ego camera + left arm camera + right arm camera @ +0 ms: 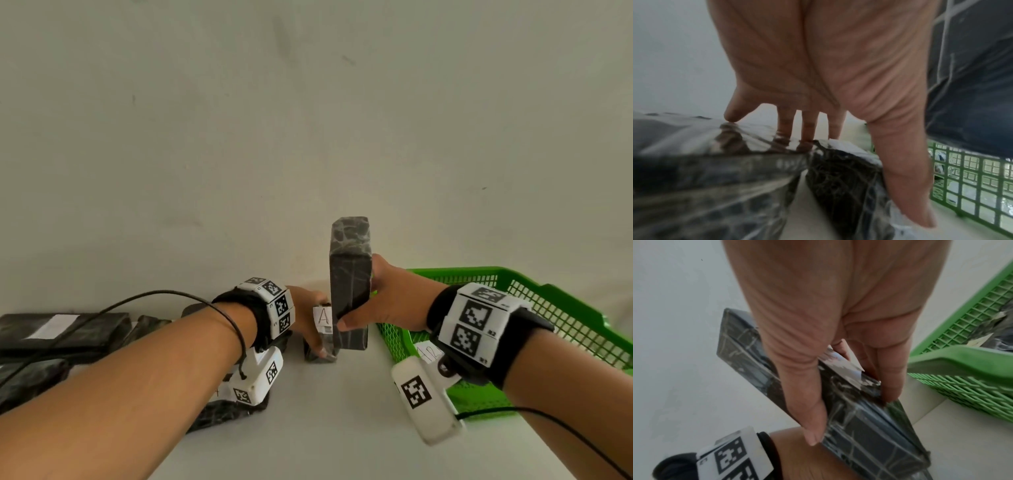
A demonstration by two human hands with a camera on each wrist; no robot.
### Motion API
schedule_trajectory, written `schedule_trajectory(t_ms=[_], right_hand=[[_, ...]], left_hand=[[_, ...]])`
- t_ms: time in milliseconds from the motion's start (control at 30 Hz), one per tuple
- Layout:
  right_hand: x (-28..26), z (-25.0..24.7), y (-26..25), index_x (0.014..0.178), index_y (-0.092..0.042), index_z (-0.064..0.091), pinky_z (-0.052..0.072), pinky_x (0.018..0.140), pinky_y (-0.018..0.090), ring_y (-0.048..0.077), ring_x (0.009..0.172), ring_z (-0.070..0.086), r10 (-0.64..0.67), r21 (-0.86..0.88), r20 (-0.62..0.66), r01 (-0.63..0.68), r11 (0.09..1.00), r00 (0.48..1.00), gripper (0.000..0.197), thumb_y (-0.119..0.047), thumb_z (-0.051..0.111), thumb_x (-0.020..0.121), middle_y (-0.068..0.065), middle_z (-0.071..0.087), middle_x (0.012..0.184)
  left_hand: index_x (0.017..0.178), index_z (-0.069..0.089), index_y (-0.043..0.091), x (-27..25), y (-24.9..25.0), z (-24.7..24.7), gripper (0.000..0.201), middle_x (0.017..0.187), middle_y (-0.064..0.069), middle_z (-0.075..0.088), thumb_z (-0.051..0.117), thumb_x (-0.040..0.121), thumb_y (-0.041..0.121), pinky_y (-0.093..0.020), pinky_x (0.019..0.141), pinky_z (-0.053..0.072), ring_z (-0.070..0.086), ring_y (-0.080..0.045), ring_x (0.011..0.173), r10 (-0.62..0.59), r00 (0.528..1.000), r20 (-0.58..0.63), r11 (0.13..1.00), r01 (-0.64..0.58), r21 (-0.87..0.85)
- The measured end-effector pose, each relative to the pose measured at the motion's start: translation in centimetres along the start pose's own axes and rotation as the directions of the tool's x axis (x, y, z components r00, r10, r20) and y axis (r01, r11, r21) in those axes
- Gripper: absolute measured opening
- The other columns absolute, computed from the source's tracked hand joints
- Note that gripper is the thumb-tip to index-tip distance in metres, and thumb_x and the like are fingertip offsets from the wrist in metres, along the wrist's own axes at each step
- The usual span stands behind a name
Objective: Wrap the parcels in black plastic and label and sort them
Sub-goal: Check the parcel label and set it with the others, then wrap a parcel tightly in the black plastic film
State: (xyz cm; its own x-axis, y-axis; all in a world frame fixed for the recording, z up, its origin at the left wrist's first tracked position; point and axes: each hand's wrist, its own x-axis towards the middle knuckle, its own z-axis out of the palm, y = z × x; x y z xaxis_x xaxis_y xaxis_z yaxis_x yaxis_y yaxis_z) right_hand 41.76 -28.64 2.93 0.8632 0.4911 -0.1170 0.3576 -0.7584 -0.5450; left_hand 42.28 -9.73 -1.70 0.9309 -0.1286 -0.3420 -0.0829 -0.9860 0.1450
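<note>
My right hand [363, 301] grips a tall parcel wrapped in black plastic [349, 246] and holds it upright over the white table, left of the green basket [513, 284]. In the right wrist view the thumb [813, 426] presses one face of this parcel [869, 434] and the fingers [890, 382] press the other. My left hand [308, 322] holds a smaller black parcel with a white label marked "A" [323, 317] that stands on the table. Its thumb [906, 186] lies along that parcel's side [842, 178], and the fingertips [807, 129] reach its far edge.
Several more black-wrapped parcels lie at the left [61, 329] and under my left wrist [222, 411]; a large shiny one [715, 178] lies beside the small parcel. The green mesh basket [962, 363] at the right holds a labelled wrapped parcel [1001, 332]. A plain wall rises behind the table.
</note>
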Motion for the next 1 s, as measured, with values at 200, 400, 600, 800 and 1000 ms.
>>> schedule_trajectory(t_ms=[200,400,600,800,1000], right_hand=[[0.7,0.6,-2.0,0.133,-0.01,0.035,0.053,0.083,0.037,0.026,0.1,0.062,0.074,-0.097,-0.083,-0.082,0.992,0.994,0.084,-0.032,0.093,0.076,0.004,0.061,0.111],[4.2,2.2,-3.8,0.139,-0.007,0.031,0.055,0.088,0.044,0.038,0.113,0.067,0.129,-0.2,-0.072,-0.141,0.97,0.989,0.093,-0.03,0.094,0.075,0.012,0.063,0.119],[5.0,5.7,-4.0,0.131,-0.01,0.043,0.06,0.085,0.049,0.041,0.098,0.069,0.126,-0.483,-0.056,-0.137,0.865,0.99,0.078,-0.021,0.09,0.069,0.011,0.066,0.104],[4.6,6.3,-3.6,0.137,-0.009,0.046,0.043,0.083,0.04,0.042,0.13,0.059,0.198,-0.475,-0.038,-0.192,0.859,0.979,0.063,-0.012,0.08,0.084,0.02,0.057,0.141],[5.3,8.2,-3.2,0.149,-0.014,0.041,0.05,0.102,0.056,0.051,0.129,0.054,0.116,-0.546,-0.024,-0.11,0.83,0.993,0.069,-0.01,0.073,0.089,0.023,0.045,0.141]], left_hand=[[0.151,0.04,0.021,-2.2,-1.2,-0.2,0.113,0.145,-0.001,0.055,0.09,0.059,0.062,-0.046,0.109,0.048,0.056,-0.028,0.13,-0.061,0.995,0.073,0.991,0.052,0.119],[0.132,0.054,0.021,-6.6,-2.6,0.9,0.092,0.122,0.004,0.058,0.092,0.059,0.062,-0.043,0.097,0.057,0.063,-0.021,0.109,-0.082,0.99,0.114,0.968,0.052,0.246],[0.149,0.042,0.024,-9.6,-5.0,0.9,0.106,0.136,0.005,0.047,0.092,0.063,0.059,-0.043,0.107,0.051,0.054,-0.02,0.126,-0.068,0.996,0.062,0.986,0.058,0.156],[0.139,0.047,0.025,-11.3,-5.6,0.7,0.096,0.129,0.008,0.048,0.094,0.062,0.056,-0.041,0.102,0.052,0.053,-0.013,0.118,-0.01,1.0,0.03,0.985,0.004,0.17],[0.131,0.051,0.027,-12.1,-5.3,0.5,0.087,0.121,0.009,0.048,0.094,0.061,0.055,-0.037,0.098,0.053,0.051,-0.011,0.112,0.047,0.999,0.005,0.976,-0.047,0.213]])
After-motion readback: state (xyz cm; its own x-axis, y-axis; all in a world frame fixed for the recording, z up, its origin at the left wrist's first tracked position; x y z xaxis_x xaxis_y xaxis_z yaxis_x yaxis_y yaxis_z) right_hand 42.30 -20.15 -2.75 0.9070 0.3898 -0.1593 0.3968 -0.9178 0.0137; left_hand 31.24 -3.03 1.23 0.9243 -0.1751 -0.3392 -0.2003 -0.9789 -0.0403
